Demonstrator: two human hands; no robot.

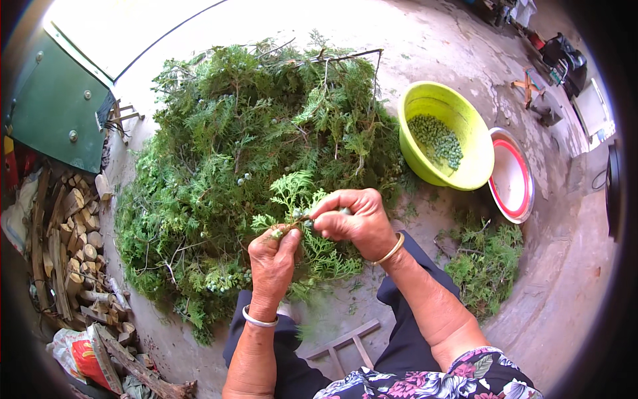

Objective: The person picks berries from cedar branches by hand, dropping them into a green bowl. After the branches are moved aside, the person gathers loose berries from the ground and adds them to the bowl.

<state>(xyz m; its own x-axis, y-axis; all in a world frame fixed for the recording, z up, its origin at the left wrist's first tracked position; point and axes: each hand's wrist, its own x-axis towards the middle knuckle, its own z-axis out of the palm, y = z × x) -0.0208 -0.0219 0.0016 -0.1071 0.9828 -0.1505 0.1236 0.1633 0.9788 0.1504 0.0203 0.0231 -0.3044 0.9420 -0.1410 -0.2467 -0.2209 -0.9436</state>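
In front of me, my left hand pinches a green cypress sprig between thumb and forefinger. Small blue-green seed cones show on the sprig between my two hands. My right hand reaches in from the right with its fingertips pinched at those cones, and a cone or two peek out among its curled fingers. Behind and below both hands spreads a big heap of cypress branches, with pale cones scattered through it. Beyond my right hand, a lime-green basin holds many loose cones.
A red-and-white basin stands beside the green one. Nearer lies a smaller cypress pile. Split firewood is stacked at left, near a plastic bag and a green metal panel. A wooden frame lies between my legs.
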